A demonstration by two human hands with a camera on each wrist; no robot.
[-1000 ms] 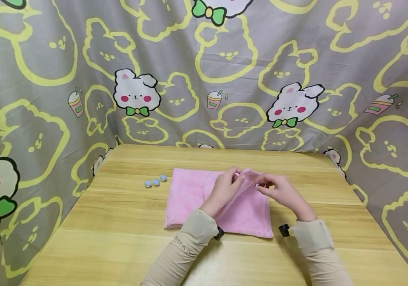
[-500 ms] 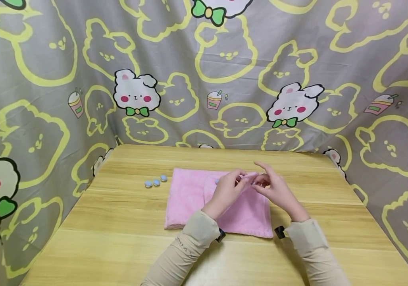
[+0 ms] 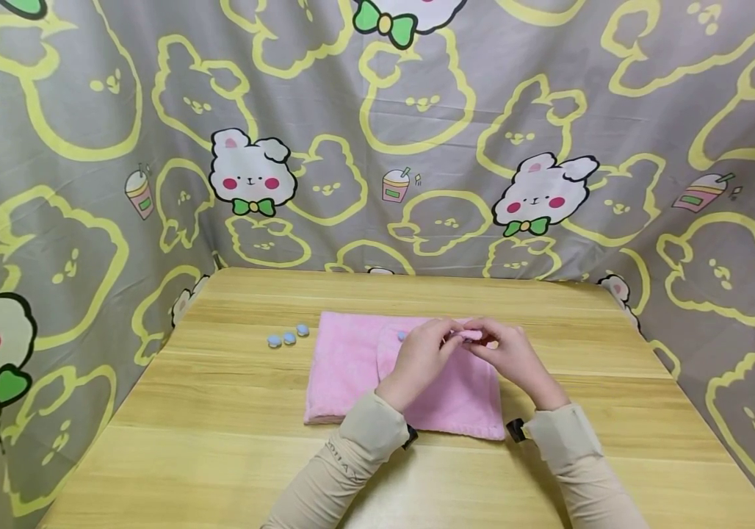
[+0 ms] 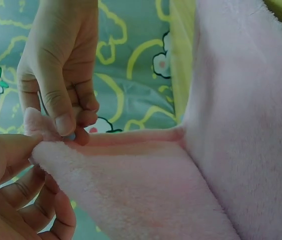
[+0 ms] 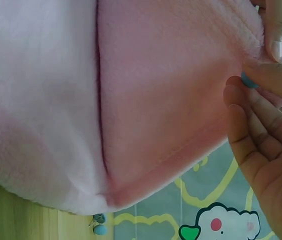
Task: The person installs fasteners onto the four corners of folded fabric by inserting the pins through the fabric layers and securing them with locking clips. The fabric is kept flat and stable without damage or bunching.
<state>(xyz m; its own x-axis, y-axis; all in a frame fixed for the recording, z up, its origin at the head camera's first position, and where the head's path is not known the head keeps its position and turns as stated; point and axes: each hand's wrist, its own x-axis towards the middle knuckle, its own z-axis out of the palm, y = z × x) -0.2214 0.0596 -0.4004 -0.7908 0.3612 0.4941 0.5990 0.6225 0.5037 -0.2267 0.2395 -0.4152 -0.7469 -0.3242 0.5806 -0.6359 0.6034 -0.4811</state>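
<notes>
A folded pink fleece cloth (image 3: 344,367) lies on the table, its back right part lifted between both hands. My left hand (image 3: 420,360) pinches the cloth's edge between thumb and fingers, which the left wrist view shows at the lower left. Right beside it, my right hand (image 3: 516,360) pinches a small blue-capped pin (image 5: 249,80) at the same edge. Only a bit of the blue cap shows between thumb and fingertip. A thin metal shaft (image 4: 42,105) shows by the right fingers in the left wrist view. Another blue cap (image 3: 402,336) sits on the cloth's flap, left of my left hand.
Three loose blue-capped pieces (image 3: 289,338) lie in a row on the wooden table (image 3: 186,441), left of the cloth. A grey curtain (image 3: 324,95) with yellow outlines and white rabbit faces surrounds the table at the back and sides.
The lifted cloth corner has come down and is now bunched between the hands. My right hand has moved slightly left against my left hand, and its raised index finger has come down.
</notes>
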